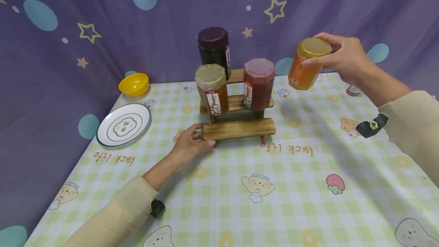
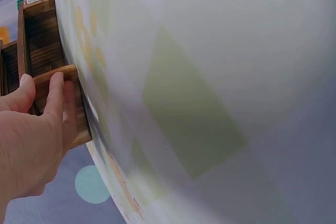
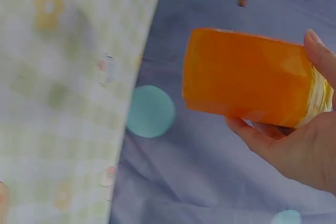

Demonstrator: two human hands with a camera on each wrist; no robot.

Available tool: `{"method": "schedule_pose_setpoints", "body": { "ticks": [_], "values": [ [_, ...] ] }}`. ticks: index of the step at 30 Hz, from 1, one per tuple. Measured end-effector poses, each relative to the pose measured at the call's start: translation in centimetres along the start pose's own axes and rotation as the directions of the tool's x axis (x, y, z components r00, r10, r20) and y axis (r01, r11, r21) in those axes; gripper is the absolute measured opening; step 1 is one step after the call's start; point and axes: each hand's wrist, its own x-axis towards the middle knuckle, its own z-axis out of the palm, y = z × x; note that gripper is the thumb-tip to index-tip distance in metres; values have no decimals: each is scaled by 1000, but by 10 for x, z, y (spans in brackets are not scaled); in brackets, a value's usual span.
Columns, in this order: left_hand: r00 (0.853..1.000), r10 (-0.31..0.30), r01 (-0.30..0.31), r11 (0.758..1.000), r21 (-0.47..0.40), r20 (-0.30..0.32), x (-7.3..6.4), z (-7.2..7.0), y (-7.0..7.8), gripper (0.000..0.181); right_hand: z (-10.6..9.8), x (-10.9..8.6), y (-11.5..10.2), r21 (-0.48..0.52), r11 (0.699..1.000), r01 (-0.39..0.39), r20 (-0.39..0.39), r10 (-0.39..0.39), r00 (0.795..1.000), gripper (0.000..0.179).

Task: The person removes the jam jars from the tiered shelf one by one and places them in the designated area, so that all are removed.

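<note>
My left hand [image 1: 188, 143] grips the left end of the lowest step of a wooden tiered stand [image 1: 240, 129]; in the left wrist view, thumb and fingers pinch the board's edge. Up in the air to the right of the stand, my right hand [image 1: 346, 57] holds an orange jar [image 1: 303, 72] near its yellow lid, slightly tilted. On the middle step stand a honey-coloured jar [image 1: 211, 90] with a pale lid and a red jar [image 1: 258, 85] with a pink lid. A dark jar [image 1: 213, 50] stands on the top step, partly hidden behind the honey-coloured one.
A white plate [image 1: 109, 134] with a dark rim lies left of the stand, and a yellow bowl [image 1: 134, 85] sits behind it. A small glass item [image 1: 353, 90] is partly hidden behind the right forearm. A purple curtain [image 1: 171, 37] hangs behind the checked tablecloth [image 1: 291, 216].
</note>
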Motion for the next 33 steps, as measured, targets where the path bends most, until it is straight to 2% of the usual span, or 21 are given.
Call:
{"method": "schedule_pose_setpoints", "body": {
  "ticks": [9,20,25,33],
  "values": [
    [1000,12,-12,1000,-14,3,0,0,0,79,18,-6,37,14,999,-36,-28,36,999,62],
    [1000,5,-5,1000,21,-11,1,0,-1,79,31,-7,68,-93,994,-54,-24,51,998,68],
    [1000,8,-8,999,32,-14,1,-1,-1,78,37,-8,79,-101,994,-31,0,31,1000,68],
    [1000,25,-25,999,-39,12,0,-1,-3,78,42,-8,89,-132,991,12,31,-8,999,72]
  ]
}}
